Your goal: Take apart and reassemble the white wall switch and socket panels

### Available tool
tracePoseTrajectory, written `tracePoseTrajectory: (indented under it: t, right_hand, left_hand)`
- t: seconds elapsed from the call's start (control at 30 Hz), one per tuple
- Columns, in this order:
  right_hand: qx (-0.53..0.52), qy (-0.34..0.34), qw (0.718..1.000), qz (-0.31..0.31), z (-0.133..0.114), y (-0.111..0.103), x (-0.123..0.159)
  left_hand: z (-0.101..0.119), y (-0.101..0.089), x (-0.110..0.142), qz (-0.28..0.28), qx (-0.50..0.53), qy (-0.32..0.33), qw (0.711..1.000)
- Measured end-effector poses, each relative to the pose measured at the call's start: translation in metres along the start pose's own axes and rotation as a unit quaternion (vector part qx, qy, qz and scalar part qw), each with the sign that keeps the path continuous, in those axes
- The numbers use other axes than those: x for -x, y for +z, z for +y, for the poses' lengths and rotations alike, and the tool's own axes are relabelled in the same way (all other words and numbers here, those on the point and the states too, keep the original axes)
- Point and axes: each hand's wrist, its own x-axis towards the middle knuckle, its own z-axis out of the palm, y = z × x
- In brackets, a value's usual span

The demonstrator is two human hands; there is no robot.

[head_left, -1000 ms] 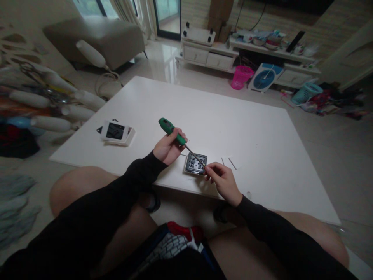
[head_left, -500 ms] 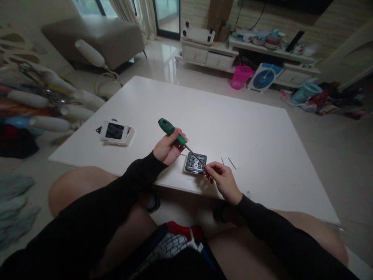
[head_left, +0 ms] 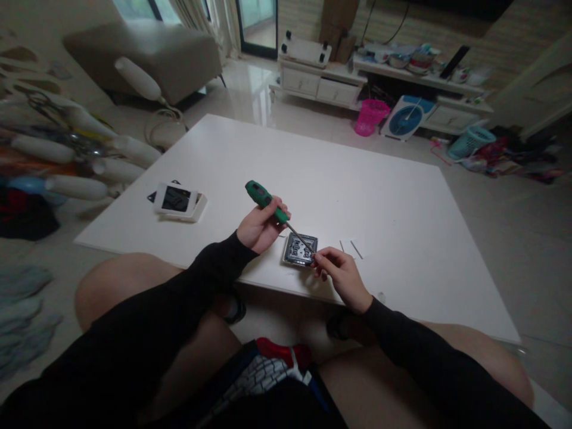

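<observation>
Held by its green handle, a screwdriver slants down to the right in my left hand. Its metal shaft crosses above a square wall-switch-like unit, dark on top with a pale base, lying near the table's front edge. My right hand pinches at the shaft's tip with thumb and forefinger, by the unit's right side. Whether a small part such as a screw sits between those fingertips is too small to tell.
On the white table, a white frame with a dark centre rests on a pale box at the left. Two thin strips lie right of the unit. Beyond stand a pink basket and a blue fan.
Almost nothing differs. The screwdriver's handle and my left hand have shifted very slightly to the right, while my right hand stays at the tip.
</observation>
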Motion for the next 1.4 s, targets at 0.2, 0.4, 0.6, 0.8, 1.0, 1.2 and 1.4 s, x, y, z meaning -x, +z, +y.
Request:
tracePoseTrajectory:
  t: [0.2,0.4,0.6,0.8,1.0,1.2,1.4]
  right_hand:
    - [-0.005,0.006,1.000,-0.006,0.002,-0.001,-0.001]
    - [0.000,0.017,1.000,-0.025,0.007,0.000,-0.001]
    - [0.126,-0.045,0.991,-0.019,0.009,-0.003,0.001]
    - [0.344,-0.206,0.916,0.007,0.012,-0.009,-0.003]
    - [0.425,-0.204,0.882,-0.023,0.027,-0.013,-0.018]
    - [0.420,-0.210,0.881,-0.056,0.035,-0.016,-0.033]
    - [0.464,-0.171,0.864,-0.093,0.018,-0.030,-0.035]
  left_hand:
    - [0.001,0.002,0.001,-0.013,-0.005,0.002,1.000]
    - [0.002,0.003,0.001,-0.010,-0.018,0.001,1.000]
    - [0.006,0.004,0.001,-0.016,-0.050,0.021,0.998]
    - [0.010,0.002,-0.001,-0.033,-0.106,0.091,0.990]
    - [0.010,-0.010,-0.007,-0.037,-0.208,0.180,0.961]
    - [0.011,-0.018,-0.006,-0.011,-0.247,0.180,0.952]
    - [0.008,-0.020,-0.007,0.025,-0.228,0.179,0.957]
